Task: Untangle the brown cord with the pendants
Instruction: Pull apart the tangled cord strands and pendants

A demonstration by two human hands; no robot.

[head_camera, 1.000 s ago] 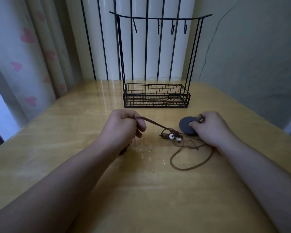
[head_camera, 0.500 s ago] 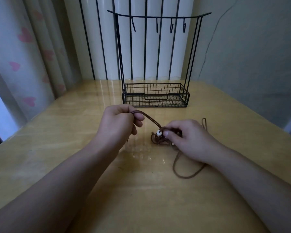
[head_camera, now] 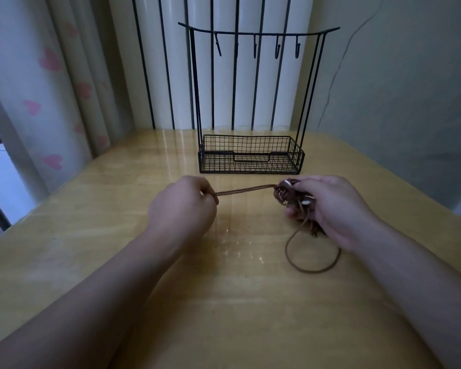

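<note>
A brown cord point(head_camera: 244, 189) runs doubled and taut between my two hands above the wooden table point(head_camera: 224, 302). My left hand point(head_camera: 183, 209) pinches one end of that doubled strand. My right hand point(head_camera: 328, 206) grips the tangled knot point(head_camera: 284, 194) of cord, where small white beads point(head_camera: 287, 184) show among the loops. A loose loop of the cord point(head_camera: 313, 269) hangs from my right hand and lies on the table. The dark round pendant is hidden.
A black wire rack point(head_camera: 250, 158) with a mesh basket base and several hooks on its top bar stands at the back centre of the table. A curtain hangs at the left, a grey wall at the right.
My right hand left the dark round pendant, took hold of the knot, lifted it and pulled right. The doubled strand between the hands is now stretched straight. The pendant has gone out of sight.
</note>
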